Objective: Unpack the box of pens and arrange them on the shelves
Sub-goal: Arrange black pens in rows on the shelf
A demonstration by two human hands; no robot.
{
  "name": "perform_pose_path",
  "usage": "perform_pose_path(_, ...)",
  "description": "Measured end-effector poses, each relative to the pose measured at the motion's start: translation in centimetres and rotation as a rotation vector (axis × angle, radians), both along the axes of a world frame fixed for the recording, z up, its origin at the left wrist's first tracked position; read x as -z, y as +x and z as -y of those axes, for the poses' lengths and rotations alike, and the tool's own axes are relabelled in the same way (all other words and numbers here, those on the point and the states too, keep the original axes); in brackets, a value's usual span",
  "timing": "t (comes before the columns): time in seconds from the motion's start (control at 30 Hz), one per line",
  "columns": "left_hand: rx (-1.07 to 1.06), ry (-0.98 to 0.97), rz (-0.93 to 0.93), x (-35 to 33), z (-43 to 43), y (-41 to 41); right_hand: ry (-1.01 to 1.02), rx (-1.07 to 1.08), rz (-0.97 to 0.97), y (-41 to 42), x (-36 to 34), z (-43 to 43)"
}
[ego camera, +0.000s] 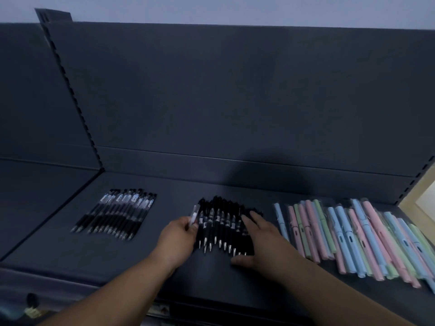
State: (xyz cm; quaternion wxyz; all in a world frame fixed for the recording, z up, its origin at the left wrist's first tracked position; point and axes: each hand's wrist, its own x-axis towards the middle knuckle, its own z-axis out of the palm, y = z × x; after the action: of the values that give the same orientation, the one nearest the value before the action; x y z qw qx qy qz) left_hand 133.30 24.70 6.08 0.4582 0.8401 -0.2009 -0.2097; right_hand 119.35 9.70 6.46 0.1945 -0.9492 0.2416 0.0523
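Observation:
A row of black pens (221, 228) with silver tips lies side by side in the middle of the dark shelf (141, 252). My left hand (177, 241) is at the row's left end and pinches a pale clear pen (193, 216) between its fingers. With straight fingers, my right hand (261, 243) lies flat over the right part of the row, thumb on the shelf in front of the tips. No box is in view.
A second group of black pens with pale labels (117, 214) lies further left. Pastel blue, pink and green pens in clear sleeves (353, 238) spread across the right. A slotted upright (70, 90) and the back panel bound the shelf; a pale wooden frame (421, 198) stands at far right.

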Motion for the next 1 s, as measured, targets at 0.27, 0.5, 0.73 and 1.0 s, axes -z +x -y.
perform_pose_path(0.27, -0.039, -0.181, -0.206, -0.2, -1.2, 1.0, -0.017, 0.002, 0.115, 0.8, 0.2, -0.5)
perform_pose_path(0.5, -0.138, -0.164, -0.062, -2.7, -6.0, 7.8, 0.001, -0.088, 0.259, 6.3, -1.3, -5.1)
perform_pose_path(0.73, -0.201, 0.077, 0.11, -2.7, -13.1, 16.6, 0.03, -0.167, 0.151, 14.1, -0.8, -10.8)
perform_pose_path(1.0, 0.079, 0.272, 0.096, -0.7, -16.0, 21.0, 0.021, -0.11, -0.026, 20.0, 0.1, -14.8)
